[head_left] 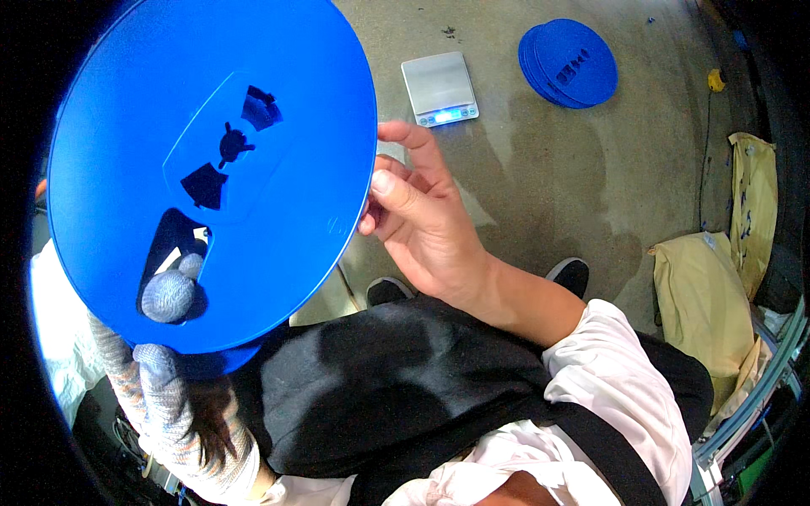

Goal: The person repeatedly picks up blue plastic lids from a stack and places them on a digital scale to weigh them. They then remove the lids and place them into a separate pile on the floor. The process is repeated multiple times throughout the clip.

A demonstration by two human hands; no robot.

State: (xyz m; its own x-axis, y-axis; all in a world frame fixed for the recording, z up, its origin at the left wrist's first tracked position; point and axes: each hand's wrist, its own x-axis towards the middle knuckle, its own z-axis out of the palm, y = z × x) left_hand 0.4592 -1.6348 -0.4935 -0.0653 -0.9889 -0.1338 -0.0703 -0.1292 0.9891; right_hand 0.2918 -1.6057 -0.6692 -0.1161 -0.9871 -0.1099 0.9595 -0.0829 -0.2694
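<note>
Blue disc [253, 185] (head view): held up, L of scale [440, 87].
L hand [169, 295]: gloved, L of scale, gripping disc, fingertips thru lower cutout.
R hand [430, 207]: bare, near side of scale, fingers curled narrow at disc rim; pinch, can't tell.
Disc stack [574, 66]: R of scale.

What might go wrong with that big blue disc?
The blue disc might slip and drop toward the shoes: the gloved left hand holds it low, with fingers through an opening, and the right hand has only its fingers at the edge. If it fell forward, it might hit the scale on the floor.
</note>
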